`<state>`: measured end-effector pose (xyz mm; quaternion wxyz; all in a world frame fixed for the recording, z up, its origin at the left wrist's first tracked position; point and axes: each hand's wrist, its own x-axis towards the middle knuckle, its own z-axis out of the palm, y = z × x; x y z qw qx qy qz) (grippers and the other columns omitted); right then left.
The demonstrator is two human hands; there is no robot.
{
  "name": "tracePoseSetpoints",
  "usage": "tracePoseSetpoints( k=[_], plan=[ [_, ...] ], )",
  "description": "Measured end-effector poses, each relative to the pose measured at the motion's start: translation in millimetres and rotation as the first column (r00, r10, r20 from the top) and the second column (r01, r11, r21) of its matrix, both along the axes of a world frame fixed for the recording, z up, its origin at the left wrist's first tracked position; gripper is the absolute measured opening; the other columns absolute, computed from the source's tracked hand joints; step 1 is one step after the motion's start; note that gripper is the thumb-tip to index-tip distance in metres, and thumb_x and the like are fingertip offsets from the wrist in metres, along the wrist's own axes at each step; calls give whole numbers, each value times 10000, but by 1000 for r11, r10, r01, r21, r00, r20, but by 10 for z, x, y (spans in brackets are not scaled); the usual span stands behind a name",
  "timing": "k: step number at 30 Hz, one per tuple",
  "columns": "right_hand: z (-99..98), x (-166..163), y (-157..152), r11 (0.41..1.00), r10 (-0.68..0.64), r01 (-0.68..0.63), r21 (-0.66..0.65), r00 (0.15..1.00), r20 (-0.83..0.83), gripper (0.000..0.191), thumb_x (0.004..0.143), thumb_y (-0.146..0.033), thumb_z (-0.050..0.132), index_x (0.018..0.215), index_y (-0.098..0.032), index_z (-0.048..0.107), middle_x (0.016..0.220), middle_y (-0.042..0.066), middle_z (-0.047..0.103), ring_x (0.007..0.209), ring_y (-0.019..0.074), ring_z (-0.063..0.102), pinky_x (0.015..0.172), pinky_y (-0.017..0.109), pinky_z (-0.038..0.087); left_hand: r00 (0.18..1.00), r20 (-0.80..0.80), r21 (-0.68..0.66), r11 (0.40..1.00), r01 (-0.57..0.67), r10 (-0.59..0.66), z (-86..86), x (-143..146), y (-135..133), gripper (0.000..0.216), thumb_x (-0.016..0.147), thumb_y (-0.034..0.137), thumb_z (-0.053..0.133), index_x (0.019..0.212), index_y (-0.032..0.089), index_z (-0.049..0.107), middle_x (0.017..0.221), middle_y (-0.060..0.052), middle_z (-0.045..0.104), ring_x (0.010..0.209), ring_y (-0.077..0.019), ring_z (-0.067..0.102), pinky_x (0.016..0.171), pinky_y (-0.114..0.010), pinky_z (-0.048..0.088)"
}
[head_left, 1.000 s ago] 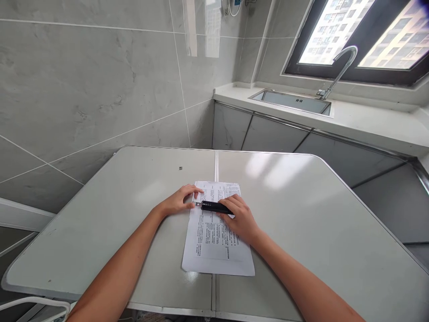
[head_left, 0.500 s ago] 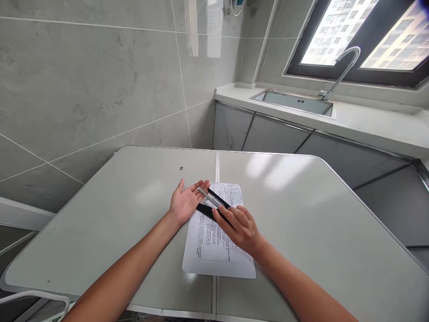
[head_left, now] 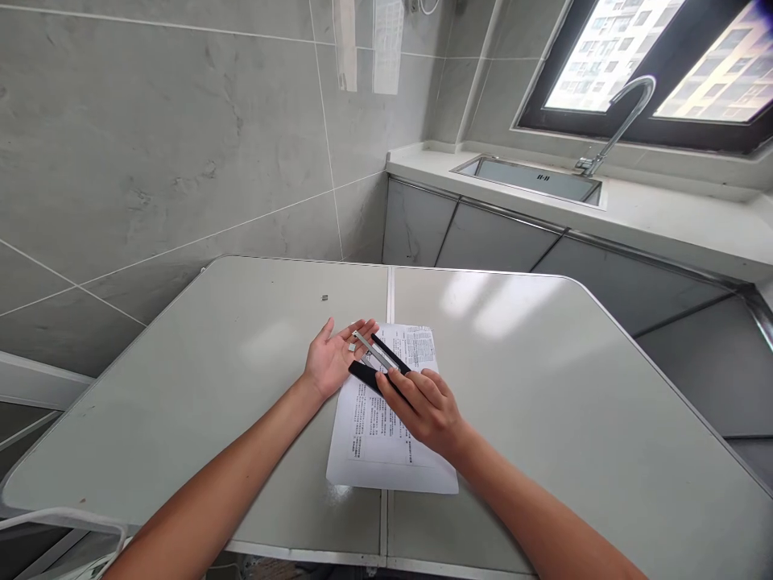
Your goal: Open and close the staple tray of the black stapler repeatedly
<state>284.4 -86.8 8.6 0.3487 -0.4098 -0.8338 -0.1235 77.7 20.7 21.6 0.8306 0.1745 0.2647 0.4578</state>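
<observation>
My right hand (head_left: 431,407) grips a black stapler (head_left: 365,376), its top swung open so that the silver staple channel shows between the two black arms. Palm up, my left hand (head_left: 329,361) lies with its fingers outstretched beneath the stapler's front end. On those fingers rests a small silvery strip of staples (head_left: 352,347). Below both hands lies a printed sheet of paper (head_left: 398,471), partly covered by the right hand and the stapler. Farther back on the table is another small dark piece (head_left: 324,298), which looks like a bit of staple strip.
The pale folding table (head_left: 543,419) has a metal seam down its middle and rounded corners. A tiled wall (head_left: 157,137) stands to the left. Behind are a white counter (head_left: 652,213), a sink (head_left: 531,179) and a tap (head_left: 631,121) under a window.
A small strip of staples now shows on my left fingers, where none was visible before. The stapler has shifted slightly left in my right hand. The whole view has tilted a little.
</observation>
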Motion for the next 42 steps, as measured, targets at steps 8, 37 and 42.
tracePoseSetpoints(
  k=[8, 37, 42],
  plan=[
    [141, 88, 108, 979, -193, 153, -133, 903, -384, 238, 930, -198, 658, 1144, -292, 703, 936, 48, 746, 877, 249, 675, 861, 448, 456, 986, 20, -44, 986, -163, 164, -53, -25, 43, 270, 942, 332, 576, 1061, 121, 697, 1202, -182, 714, 1209, -276, 671, 1041, -422, 562],
    [118, 154, 217, 941, -69, -43, -335, 947, -314, 278, 945, -311, 686, 1220, -271, 676, 1246, 102, 690, 1194, 297, 606, 1018, 502, 481, 901, -277, 447, 875, -187, 334, 42, 51, -60, 118, 885, 87, 696, 902, 197, 658, 1048, -51, 723, 1052, -166, 692, 1083, -342, 491],
    [125, 23, 95, 985, -2, -2, -171, 1000, -25, 400, 967, -240, 639, 1360, -310, 606, 1422, 91, 612, 1322, 318, 535, 1103, 537, 385, 794, -439, 567, 815, -118, 420, 91, 39, -233, 163, 908, 111, 687, 1015, 234, 691, 1255, -90, 723, 1308, -235, 615, 1137, -385, 454]
  ],
)
